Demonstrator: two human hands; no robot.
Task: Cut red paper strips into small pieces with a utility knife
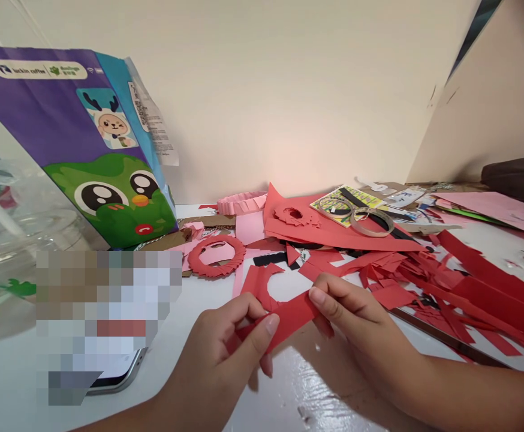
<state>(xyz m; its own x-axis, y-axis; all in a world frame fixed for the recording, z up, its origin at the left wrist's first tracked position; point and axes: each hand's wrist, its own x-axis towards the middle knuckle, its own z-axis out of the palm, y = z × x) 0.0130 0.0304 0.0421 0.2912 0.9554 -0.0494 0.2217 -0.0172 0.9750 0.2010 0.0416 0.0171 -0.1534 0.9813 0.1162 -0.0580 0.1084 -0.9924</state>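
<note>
The white surface [167, 357] has a glossy sheen in front, and it runs back to a plain off-white wall [289, 90], with a second panel [505, 96] slanting in at the right. A purple, blue and green paper bag [75, 126] stands tilted at the left, with clear plastic cups [50, 222], too overlapped to count, beside it, and a phone [129, 367], mostly blurred out, lies before it. In the middle, just above the surface, one red paper strip [294, 318] is stretched between the two hands, its long axis slanting from near left to far right. The left hand [226, 348] has its grip pinched on the near end, thumb on top; the right hand [365, 324] has its grip pinched on the far end. One curved red piece [255, 282] shows just beyond the strip; whether the two are joined I cannot tell. Behind lie one red pleated ring [195, 258], one pink pleated band [239, 204], and one large red sheet [343, 234] bearing one small rosette [282, 216]; two tape rolls [372, 233] sit near the rosette. Red scraps [464, 288] heap at the right, too tangled to count.
</note>
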